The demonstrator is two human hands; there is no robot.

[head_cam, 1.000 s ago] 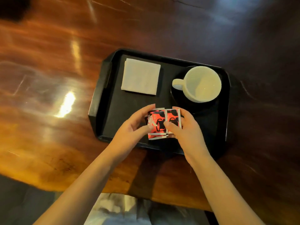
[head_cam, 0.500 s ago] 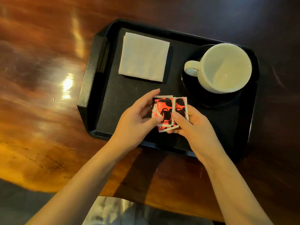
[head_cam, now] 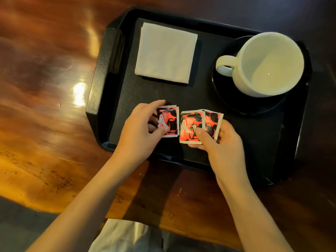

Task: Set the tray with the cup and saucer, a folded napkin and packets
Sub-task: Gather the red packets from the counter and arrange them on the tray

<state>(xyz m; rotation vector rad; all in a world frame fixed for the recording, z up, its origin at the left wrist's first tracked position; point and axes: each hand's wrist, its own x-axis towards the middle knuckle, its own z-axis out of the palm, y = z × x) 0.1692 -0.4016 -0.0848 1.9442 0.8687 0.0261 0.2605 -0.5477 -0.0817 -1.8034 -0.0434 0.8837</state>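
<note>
1. We hold our left hand (head_cam: 140,131) over the near part of the black tray (head_cam: 101,82), thumb and fingers pinching a single red-and-black packet (head_cam: 168,120) by its left edge.
2. Our right hand (head_cam: 221,142) grips the other packets (head_cam: 200,125), which overlap in a small fan, thumb pressed on the front one and fingers behind.
3. The single packet sits just beside the fanned ones, a narrow gap between them; we cannot tell whether any packet touches the tray floor.
4. Beyond our left hand, a folded white napkin (head_cam: 166,53) lies flat on the tray, well apart from the packets.
5. Beyond our right hand, a cream cup (head_cam: 269,64) stands upright on a dark saucer (head_cam: 229,99), its handle turned toward the napkin. The cup looks empty.
6. The saucer's near rim lies close to the fanned packets without touching them.
7. The tray rests on a glossy reddish wooden surface (head_cam: 45,88), which reaches under both our forearms toward us.
</note>
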